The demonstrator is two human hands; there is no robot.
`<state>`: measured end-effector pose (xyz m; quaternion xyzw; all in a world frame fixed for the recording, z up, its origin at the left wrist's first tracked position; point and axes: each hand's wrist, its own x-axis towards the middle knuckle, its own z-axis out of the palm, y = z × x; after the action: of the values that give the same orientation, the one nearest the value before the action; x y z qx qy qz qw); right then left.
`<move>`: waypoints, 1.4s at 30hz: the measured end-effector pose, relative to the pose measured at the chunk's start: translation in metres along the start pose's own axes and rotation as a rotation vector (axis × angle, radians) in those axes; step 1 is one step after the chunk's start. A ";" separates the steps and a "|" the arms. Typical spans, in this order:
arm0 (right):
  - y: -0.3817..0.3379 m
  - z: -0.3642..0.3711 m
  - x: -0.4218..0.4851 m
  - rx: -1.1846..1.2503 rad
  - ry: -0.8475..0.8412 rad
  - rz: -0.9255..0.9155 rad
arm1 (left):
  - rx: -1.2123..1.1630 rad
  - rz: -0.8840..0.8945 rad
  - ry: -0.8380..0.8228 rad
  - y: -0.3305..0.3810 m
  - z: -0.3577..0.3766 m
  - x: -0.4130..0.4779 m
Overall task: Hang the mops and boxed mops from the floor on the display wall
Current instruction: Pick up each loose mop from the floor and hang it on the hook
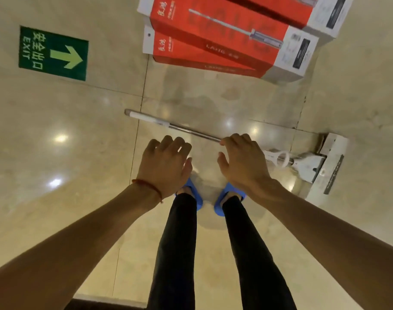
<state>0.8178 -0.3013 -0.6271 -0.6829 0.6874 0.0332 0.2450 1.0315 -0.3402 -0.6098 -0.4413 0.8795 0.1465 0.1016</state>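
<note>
Both grips open: left hand (165,164), right hand (244,164) | mop (191,129) floored | boxed mops (213,36) stacked

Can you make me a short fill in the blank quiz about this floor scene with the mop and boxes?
1. The loose mop lies flat on the ____.
2. The boxed mops are mostly ____ in colour.
3. The ____ hand is over the mop's metal shaft.
4. The left hand holds ____.

Missing words: floor; red; right; nothing

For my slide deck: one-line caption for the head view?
Both hands reach down toward a mop lying on the floor near red boxes.
</note>
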 end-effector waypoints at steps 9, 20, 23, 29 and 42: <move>0.095 0.229 0.106 -0.087 -0.113 -0.013 | 0.036 -0.085 0.003 -0.036 0.236 0.063; 0.137 0.318 0.171 0.065 -0.474 0.055 | -0.129 -0.293 -0.109 -0.054 0.322 0.077; 0.135 0.299 0.168 0.077 -0.618 0.006 | -0.278 -0.424 -0.162 -0.043 0.288 0.070; 0.127 0.210 0.120 0.132 -0.588 -0.011 | -1.330 -1.211 -0.129 -0.029 0.187 0.072; 0.132 0.045 0.045 0.279 -0.735 0.072 | -1.769 -1.145 0.223 0.033 0.009 0.058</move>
<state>0.7075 -0.3178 -0.7216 -0.5611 0.5753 0.1904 0.5638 0.9714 -0.3612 -0.6306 -0.7178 0.1248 0.6236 -0.2834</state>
